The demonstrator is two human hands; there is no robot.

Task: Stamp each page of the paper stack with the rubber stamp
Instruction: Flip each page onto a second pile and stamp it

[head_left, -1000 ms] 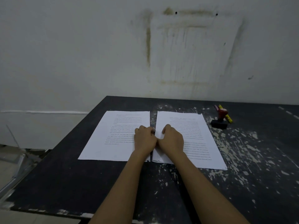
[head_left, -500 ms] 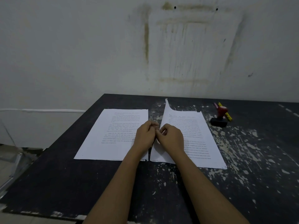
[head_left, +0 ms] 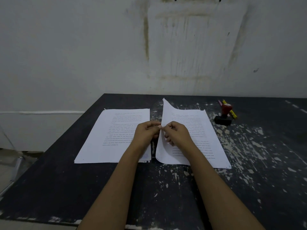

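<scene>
Two piles are lying side by side on the dark, paint-flecked surface (head_left: 166, 188): a left pile (head_left: 116, 138) lying flat and a right stack (head_left: 204, 138) whose top sheet (head_left: 163, 130) is curling up along its left edge. A faint bluish mark is showing at the near right corner of the left pile, so that pile is probably taking the pages already stamped, while the right stack is holding what is left; how many sheets are waiting there I cannot tell. The left hand (head_left: 146, 133) and the right hand (head_left: 177, 135) are meeting at the raised edge, both mostly closed, fingertips pinching the sheet between them, seemingly working it free to carry it across. The stamp (head_left: 223, 116) is standing upright, untouched, well apart to the right of the stack, with pencils (head_left: 231, 112) lying just behind it. The sheets are looking white, thin and limp, printed with lines of small text, the lifted one bending easily and standing nearly on edge at its far corner.
</scene>
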